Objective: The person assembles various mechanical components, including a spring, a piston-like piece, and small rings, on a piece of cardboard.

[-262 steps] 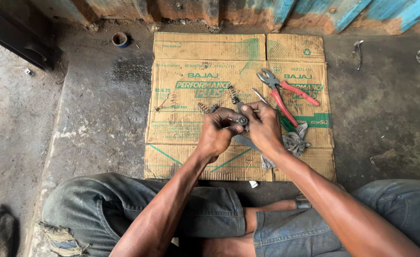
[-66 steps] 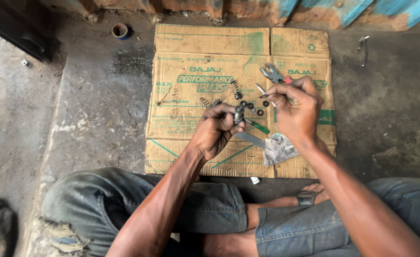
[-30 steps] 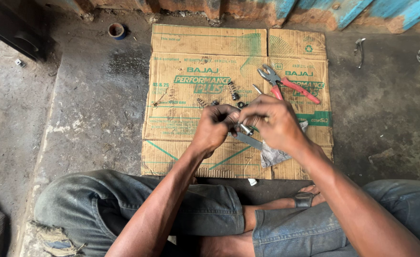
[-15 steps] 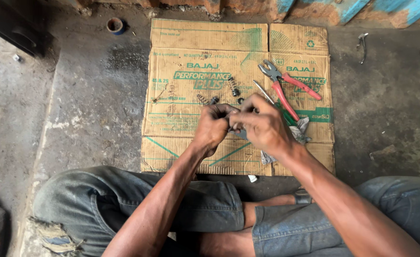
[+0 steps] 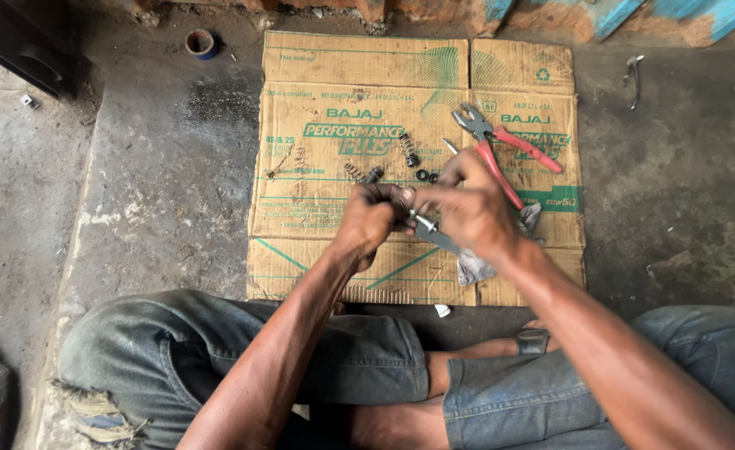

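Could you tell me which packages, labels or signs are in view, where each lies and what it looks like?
Flattened cardboard box: spread on the concrete floor under both hands, brown, rectangular, creased panels, green printed lettering and stripes.
Small recycling mark: green, on the box's far right panel.

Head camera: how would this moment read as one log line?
left hand: grips small metal part | right hand: works slim tool | pliers: on cardboard
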